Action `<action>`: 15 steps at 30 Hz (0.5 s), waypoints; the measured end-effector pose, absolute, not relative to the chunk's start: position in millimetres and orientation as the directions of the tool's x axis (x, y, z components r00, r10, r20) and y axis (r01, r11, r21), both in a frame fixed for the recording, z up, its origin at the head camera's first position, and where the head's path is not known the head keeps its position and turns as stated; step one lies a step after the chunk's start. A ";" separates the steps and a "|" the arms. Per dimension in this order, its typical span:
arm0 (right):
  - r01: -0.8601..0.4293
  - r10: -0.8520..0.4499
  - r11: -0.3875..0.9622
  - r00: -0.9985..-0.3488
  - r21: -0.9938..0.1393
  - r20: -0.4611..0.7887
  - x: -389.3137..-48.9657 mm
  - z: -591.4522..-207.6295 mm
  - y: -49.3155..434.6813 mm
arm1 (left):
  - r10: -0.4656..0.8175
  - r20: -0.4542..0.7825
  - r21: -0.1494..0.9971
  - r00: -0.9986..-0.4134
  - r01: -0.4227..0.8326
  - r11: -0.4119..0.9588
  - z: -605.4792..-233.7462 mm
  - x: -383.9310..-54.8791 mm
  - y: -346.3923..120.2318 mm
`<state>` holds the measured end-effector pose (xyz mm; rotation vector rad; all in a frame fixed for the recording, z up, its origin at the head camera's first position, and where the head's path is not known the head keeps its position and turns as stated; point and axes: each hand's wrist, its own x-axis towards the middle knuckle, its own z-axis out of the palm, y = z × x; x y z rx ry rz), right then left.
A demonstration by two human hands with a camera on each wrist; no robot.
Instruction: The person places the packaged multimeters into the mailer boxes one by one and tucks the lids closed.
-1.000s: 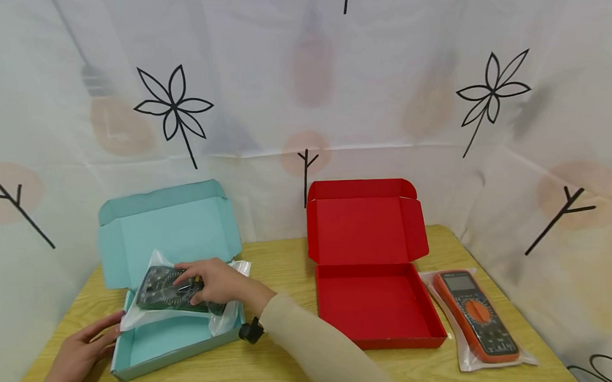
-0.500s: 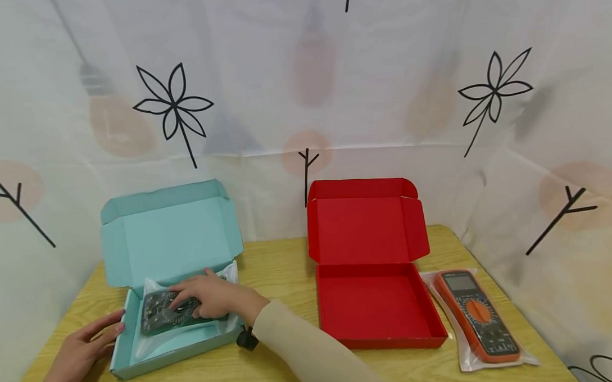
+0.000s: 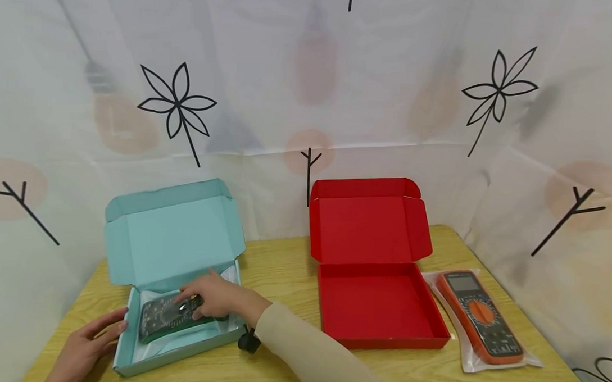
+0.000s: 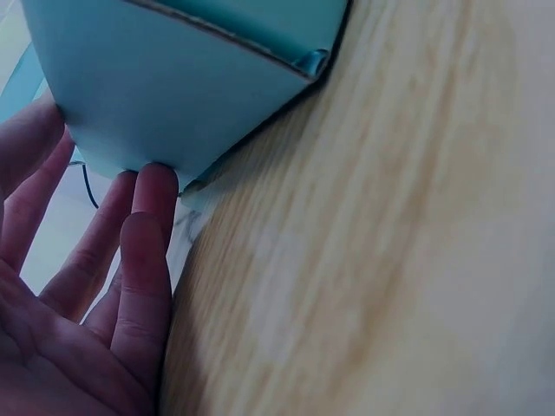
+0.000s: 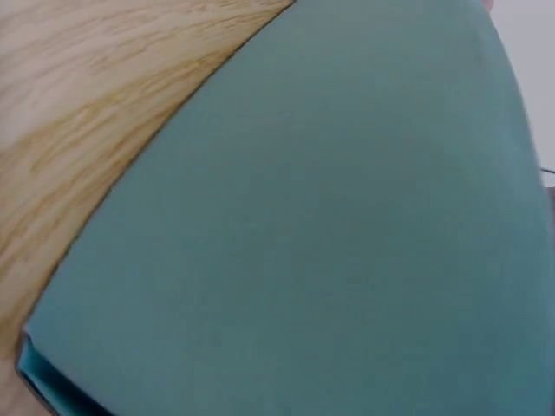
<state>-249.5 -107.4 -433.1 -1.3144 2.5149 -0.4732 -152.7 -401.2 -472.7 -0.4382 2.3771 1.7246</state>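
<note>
A dark multimeter (image 3: 161, 317) in a clear plastic bag lies face up inside the open teal box (image 3: 165, 362). My right hand (image 3: 216, 295) reaches over the box's right wall, its extended fingers spread and touching the meter's face. In the right wrist view, the teal box wall (image 5: 303, 217) fills most of the picture and hides that hand. My left hand (image 3: 91, 347) rests at the box's left side. Seen from the left wrist, straight fingertips (image 4: 156, 186) meet the outer teal wall (image 4: 165, 95) close to the tabletop.
Right of the middle stands an open red box (image 3: 371, 307) with its lid raised. Beside it an orange multimeter (image 3: 479, 314) lies in a clear bag. Both boxes stand on the wooden table (image 3: 273, 271), and a printed cloth (image 3: 261, 74) hangs behind.
The dark multimeter has gone down from a tilted position over the teal box's rim to lying inside it. My right hand moved down with it; my left hand stayed at the box's side.
</note>
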 end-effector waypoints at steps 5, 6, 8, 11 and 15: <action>-0.699 -0.825 0.539 -0.549 -0.469 -0.131 -249.7 -437.8 -105.3 | -0.143 -0.325 0.886 -0.935 -0.354 0.300 -473.4 -153.7 -400.3; -0.696 -0.825 0.540 -0.549 -0.473 -0.134 -249.9 -438.3 -105.3 | -0.142 -0.325 0.885 -0.935 -0.354 0.302 -473.5 -153.6 -400.4; -0.696 -0.828 0.535 -0.544 -0.479 -0.133 -250.7 -438.9 -105.5 | -0.139 -0.320 0.887 -0.937 -0.348 0.303 -473.7 -153.3 -400.6; -0.696 -0.834 0.525 -0.536 -0.489 -0.132 -251.5 -438.9 -105.5 | -0.133 -0.315 0.890 -0.940 -0.341 0.302 -473.8 -152.9 -401.1; -0.701 -0.842 0.515 -0.521 -0.493 -0.138 -252.2 -438.6 -105.5 | -0.132 -0.325 0.889 -0.936 -0.350 0.295 -473.8 -153.5 -401.5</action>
